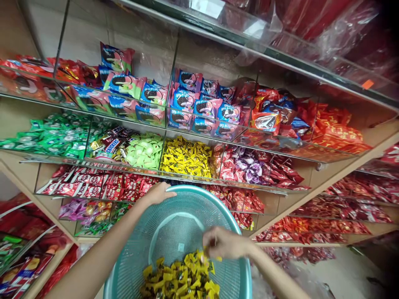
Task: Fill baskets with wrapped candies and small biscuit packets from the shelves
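My left hand point(158, 193) is closed over the far rim of a teal mesh plastic basket point(187, 187), which tilts toward me. A heap of yellow-wrapped candies point(183, 278) lies in the near part of the basket. Above that heap, inside the rim, my right hand point(222, 243) has its fingers curled and is blurred by motion. A bit of yellow wrapper shows at its fingertips; how many candies it holds is hidden. Straight ahead, a shelf bin holds more of the same yellow candies point(187, 157).
Clear-fronted shelves hold green-wrapped sweets point(52, 135), pale green packets point(145, 151), purple and red sweets point(249, 164), and blue-pink cookie packs point(205, 106). A clear shelf edge point(249, 45) juts out overhead. Red packets fill shelves at right point(311, 226). Plastic bags point(264, 282) lie at lower right.
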A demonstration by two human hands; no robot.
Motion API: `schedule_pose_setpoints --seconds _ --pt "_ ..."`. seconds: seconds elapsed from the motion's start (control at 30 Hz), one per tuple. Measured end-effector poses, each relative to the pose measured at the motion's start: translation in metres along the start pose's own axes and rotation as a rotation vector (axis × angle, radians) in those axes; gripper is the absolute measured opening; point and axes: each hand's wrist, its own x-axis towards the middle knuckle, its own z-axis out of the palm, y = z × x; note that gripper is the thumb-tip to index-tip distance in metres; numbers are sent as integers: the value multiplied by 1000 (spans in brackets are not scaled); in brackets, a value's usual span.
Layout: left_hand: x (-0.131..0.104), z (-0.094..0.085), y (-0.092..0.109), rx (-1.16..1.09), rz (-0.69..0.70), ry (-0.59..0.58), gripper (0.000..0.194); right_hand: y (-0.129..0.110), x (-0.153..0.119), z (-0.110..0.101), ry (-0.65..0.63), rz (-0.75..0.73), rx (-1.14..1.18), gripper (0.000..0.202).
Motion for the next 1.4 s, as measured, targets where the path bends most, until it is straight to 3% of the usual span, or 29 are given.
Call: schedule_pose_setpoints --seconds 0.1,0.2,0.27,0.4,0.47,0.63,0.73,0.87,0.93,1.0,1.07,1.13,1.23,1.4 --pt "0 -1 1 10 -14 8 39 34 -1 43 -189 123 -51 14" --pt "0 -1 2 18 -20 7 41 45 -2 63 -260 186 -69 20" --pt "0 -1 2 3 -10 0 42 40 -2 60 -225 190 -72 25" --pt "0 0 0 -10 14 19 42 17 0 35 21 141 -87 34" --pt "0 1 -1 -1 12 29 43 5 5 32 108 81 -107 32" --pt "2 3 -2 -10 -11 12 42 -24 18 47 -1 -87 -164 46" --pt "1 3 -2 14 -15 27 42 -51 20 20 211 -187 -218 45" --pt "-1 3 -2 3 -4 40 42 -94 30 -63 556 -292 -388 28" --pt "-2 3 -3 -9 4 39 42 -111 45 -100 667 -164 -579 29" --pt "-2 4 -5 -7 9 36 41 -121 67 -123 612 152 -769 38" --pt "-2 4 -6 -7 18 41 40 -125 90 -134 457 464 -865 51" --pt "-2 5 -7 -17 21 40 39 -123 110 -137 338 626 -880 58" --pt "-2 5 -7 -18 4 33 40 -115 126 -138 283 663 -879 55" --pt "-2 4 -6 0 6 53 39 -110 122 -138 246 638 -877 39"
